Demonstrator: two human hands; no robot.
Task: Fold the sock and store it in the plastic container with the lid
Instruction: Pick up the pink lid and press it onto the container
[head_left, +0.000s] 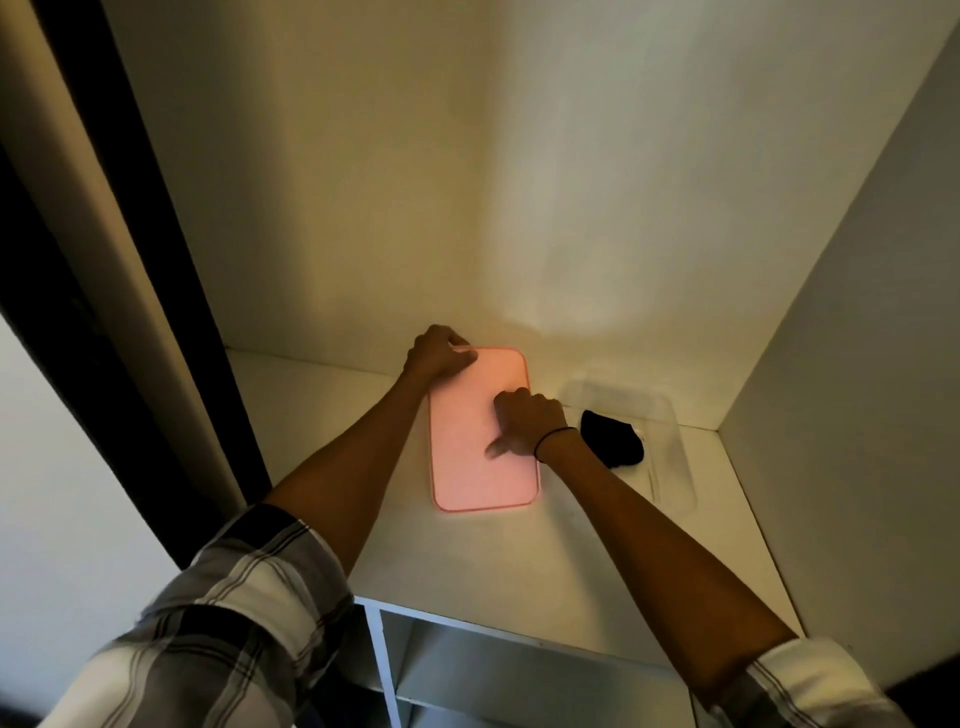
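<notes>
A flat pink lid (478, 457) lies on the white shelf (597, 561). My left hand (439, 353) grips the lid's far left corner, fingers curled over its edge. On the lid's right edge rests my right hand (527, 423), thumb flat on top and fingers curled at the rim. To the right stands a clear plastic container (670, 467), open on top. A folded black sock (613, 436) lies inside it, partly hidden by my right wrist.
The shelf sits in a white cupboard niche with a back wall (467, 208) and a right side wall (857, 338) close to the container. A dark door frame (130, 260) runs down the left. Lower compartments (467, 675) open below the shelf's front edge.
</notes>
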